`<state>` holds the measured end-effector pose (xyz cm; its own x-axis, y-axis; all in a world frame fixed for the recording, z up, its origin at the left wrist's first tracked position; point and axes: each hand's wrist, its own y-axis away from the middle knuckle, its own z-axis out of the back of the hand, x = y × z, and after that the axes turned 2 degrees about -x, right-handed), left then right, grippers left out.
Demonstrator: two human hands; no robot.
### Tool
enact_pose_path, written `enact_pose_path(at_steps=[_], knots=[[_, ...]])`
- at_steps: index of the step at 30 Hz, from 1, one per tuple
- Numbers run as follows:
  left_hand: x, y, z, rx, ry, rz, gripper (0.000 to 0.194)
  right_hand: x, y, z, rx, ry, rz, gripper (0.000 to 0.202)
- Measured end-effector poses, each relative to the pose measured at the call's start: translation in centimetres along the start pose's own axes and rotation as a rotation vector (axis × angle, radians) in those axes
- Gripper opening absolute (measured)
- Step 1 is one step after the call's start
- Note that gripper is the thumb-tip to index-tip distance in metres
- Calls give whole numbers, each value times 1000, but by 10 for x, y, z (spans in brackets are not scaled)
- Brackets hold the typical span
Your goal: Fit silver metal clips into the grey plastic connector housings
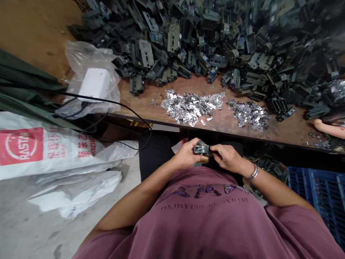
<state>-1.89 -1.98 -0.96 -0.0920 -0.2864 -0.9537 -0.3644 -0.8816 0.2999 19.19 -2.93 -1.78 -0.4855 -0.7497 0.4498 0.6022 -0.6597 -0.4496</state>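
Over my lap, just below the table edge, my left hand (185, 154) is closed around a small dark grey-green plastic housing (201, 148) with slots in its face. A brass-coloured cylindrical piece (204, 158) shows under the housing, near my left fingers. At the housing's right side my right hand (226, 157) has its thumb and fingers pinched together. What lies between those fingertips, if anything, is too small to make out. Two heaps of small shiny metal pieces, a larger heap (191, 106) and a smaller heap (250, 114), lie on the table in front of my hands.
A large pile of dark plastic housings (172, 39) covers the back of the wooden table (140, 104). At left are a white box (95, 84) on clear plastic, a black cable (118, 102) and white sacks (61, 144). Blue crates (318, 190) stand at right; another person's arm (329, 128) reaches in.
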Motion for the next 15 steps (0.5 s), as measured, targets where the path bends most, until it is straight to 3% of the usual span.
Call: enact_pose_path(at_steps=[8, 15], knots=[[1, -2, 3, 40, 23, 6, 33, -1, 1, -3, -22, -17, 71, 23], [4, -3, 5, 45, 33, 14, 34, 0, 0, 0, 6, -63, -37, 17]])
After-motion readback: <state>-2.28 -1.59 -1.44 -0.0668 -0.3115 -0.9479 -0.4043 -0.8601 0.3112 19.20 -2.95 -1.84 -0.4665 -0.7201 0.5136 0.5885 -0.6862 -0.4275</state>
